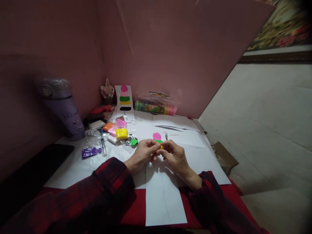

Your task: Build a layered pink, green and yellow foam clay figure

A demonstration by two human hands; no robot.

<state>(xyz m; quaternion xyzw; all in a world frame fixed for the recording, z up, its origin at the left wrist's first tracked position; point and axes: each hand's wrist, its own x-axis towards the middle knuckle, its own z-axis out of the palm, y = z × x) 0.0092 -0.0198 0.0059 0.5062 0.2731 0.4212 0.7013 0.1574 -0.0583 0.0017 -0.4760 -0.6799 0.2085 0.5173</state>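
Observation:
Both hands meet above a white paper strip [164,198] in the middle of the table. My left hand [145,152] and my right hand [174,157] pinch a small yellow piece [162,147] between their fingertips. Just beyond the fingers lie a pink clay shape [157,136] and a green clay piece [159,141], the green one partly hidden by the hands. To their right is a small fork [166,136], with a thin reddish stick [174,135] beside it.
Packets of coloured clay, including a yellow packet [121,133] and a purple packet [91,152], lie at the left. A purple bottle [63,110] stands behind them. A card with painted colours [125,102] leans at the back, near a wrapped colourful pack [156,107].

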